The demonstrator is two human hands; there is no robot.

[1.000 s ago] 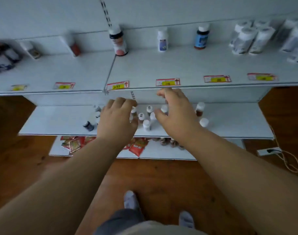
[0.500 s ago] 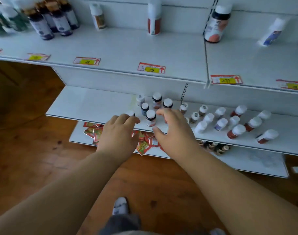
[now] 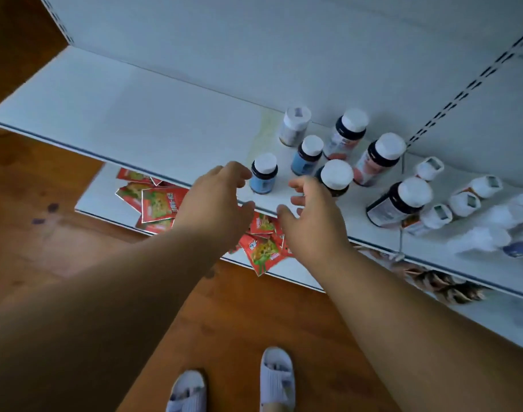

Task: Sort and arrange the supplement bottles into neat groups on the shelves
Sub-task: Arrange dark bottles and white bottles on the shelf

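Head view, steeply down, shelf (image 3: 135,114) close.

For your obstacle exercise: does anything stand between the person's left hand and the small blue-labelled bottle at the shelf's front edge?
Nothing visible does. The left hand is open, its fingers just beside the small blue-labelled bottle, with only bare shelf between. The right hand is on the bottle's other side.

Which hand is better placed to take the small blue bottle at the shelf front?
Probably the left hand: its open fingertips are just beside the small blue bottle. The right hand sits nearer the dark bottle.
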